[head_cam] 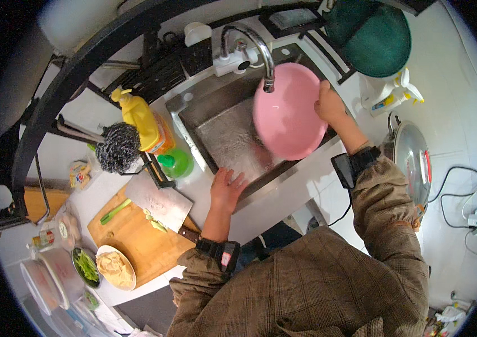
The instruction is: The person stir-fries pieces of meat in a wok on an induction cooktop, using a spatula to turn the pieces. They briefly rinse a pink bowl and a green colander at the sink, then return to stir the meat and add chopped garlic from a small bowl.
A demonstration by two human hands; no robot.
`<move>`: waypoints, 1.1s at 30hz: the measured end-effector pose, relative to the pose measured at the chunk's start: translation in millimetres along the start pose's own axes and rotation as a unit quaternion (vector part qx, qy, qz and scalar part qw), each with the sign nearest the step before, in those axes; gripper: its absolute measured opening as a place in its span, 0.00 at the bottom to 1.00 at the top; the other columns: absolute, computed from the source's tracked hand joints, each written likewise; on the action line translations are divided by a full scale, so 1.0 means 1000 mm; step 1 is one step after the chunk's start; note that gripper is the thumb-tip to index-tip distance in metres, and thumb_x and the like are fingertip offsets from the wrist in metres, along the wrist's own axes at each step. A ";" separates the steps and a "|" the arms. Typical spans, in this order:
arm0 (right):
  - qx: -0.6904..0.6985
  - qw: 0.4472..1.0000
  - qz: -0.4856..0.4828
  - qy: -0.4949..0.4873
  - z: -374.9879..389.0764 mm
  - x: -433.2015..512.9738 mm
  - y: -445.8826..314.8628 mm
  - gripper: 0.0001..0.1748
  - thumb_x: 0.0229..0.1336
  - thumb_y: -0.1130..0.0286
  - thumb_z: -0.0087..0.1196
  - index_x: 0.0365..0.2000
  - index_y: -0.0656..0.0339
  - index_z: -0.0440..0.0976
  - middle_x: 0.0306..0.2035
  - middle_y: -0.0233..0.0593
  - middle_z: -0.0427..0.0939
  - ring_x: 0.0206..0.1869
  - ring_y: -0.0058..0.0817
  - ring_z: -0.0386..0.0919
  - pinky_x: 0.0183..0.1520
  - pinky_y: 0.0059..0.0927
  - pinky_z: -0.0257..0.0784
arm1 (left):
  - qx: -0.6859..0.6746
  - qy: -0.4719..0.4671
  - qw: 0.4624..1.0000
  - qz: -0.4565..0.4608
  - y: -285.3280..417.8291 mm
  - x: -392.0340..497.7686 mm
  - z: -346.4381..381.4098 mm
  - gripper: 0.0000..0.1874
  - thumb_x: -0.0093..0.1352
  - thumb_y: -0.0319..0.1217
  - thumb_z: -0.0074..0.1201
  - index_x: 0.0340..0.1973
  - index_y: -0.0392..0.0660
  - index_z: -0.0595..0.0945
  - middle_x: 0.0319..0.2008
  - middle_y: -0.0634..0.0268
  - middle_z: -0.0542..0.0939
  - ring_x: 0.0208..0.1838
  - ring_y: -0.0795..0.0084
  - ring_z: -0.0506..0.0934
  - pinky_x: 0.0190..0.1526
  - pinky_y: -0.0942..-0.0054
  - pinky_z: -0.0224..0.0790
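My right hand (pixel 332 103) grips the rim of a pink plastic basin (pixel 291 113), which is tilted over the right side of a stainless steel sink (pixel 230 122). Above the basin's upper left edge arches a chrome faucet (pixel 263 48); its outlet overlaps the basin in the view. Water lies rippling on the sink floor. With fingers spread and nothing in them, my left hand (pixel 226 189) is at the sink's near edge. Whether it touches the rim, I cannot tell.
Left of the sink stand a yellow pump bottle (pixel 144 122), a green bottle (pixel 176 163) and a steel wool scourer (pixel 117 147). A cleaver (pixel 160 200) lies on a wooden cutting board (pixel 150 248) beside a bowl of pale sheets (pixel 115 267). A lidded pot (pixel 413 164) and spray bottles (pixel 390 99) are at right.
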State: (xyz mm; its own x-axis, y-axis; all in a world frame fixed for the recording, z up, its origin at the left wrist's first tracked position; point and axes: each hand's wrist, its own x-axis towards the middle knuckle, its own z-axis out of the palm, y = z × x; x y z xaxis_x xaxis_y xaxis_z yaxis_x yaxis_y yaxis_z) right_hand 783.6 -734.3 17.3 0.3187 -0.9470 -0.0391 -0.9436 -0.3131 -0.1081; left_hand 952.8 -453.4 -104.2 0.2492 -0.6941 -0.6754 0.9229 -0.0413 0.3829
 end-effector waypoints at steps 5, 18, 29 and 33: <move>-0.010 0.995 -0.007 0.100 -0.002 -0.010 0.022 0.21 0.44 0.75 0.52 0.37 0.67 0.54 0.30 0.59 0.74 0.34 0.54 0.76 0.35 0.47 0.72 | -0.005 -0.010 1.000 -0.020 -0.001 0.005 -0.002 0.32 0.68 0.39 0.45 0.62 0.45 0.51 0.61 0.51 0.54 0.59 0.44 0.63 0.56 0.49 0.62; 0.534 0.788 0.307 0.030 0.026 -0.155 0.127 0.20 0.48 0.77 0.48 0.43 0.69 0.58 0.34 0.48 0.72 0.30 0.35 0.75 0.23 0.33 0.72 | 0.172 -0.112 0.968 -0.141 -0.039 0.013 0.060 0.28 0.67 0.41 0.48 0.59 0.43 0.59 0.58 0.55 0.60 0.58 0.52 0.65 0.54 0.56 0.62; 0.675 0.618 0.404 -0.002 0.078 -0.293 0.191 0.32 0.52 0.60 0.56 0.50 0.68 0.55 0.38 0.47 0.71 0.32 0.28 0.75 0.28 0.28 0.72 | 0.365 -0.181 0.904 -0.131 -0.110 0.020 0.105 0.15 0.68 0.28 0.46 0.49 0.42 0.68 0.44 0.60 0.73 0.42 0.68 0.76 0.45 0.69 0.72; 0.790 0.454 0.412 0.004 0.072 -0.375 0.228 0.40 0.51 0.48 0.55 0.55 0.61 0.51 0.41 0.49 0.72 0.32 0.30 0.75 0.33 0.29 0.71 | 0.377 -0.165 0.902 -0.133 -0.130 0.012 0.100 0.17 0.66 0.26 0.46 0.51 0.44 0.68 0.46 0.62 0.73 0.44 0.68 0.75 0.47 0.66 0.71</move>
State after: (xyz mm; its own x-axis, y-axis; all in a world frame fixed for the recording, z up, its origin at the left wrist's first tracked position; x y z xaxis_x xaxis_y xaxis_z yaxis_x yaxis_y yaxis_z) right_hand 455.4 -445.2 -64.5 -0.0899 -0.6978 -0.7106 0.5019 0.5845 -0.6375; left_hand 806.9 -528.3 -99.5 -0.1679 -0.7584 -0.6298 0.4438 -0.6286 0.6387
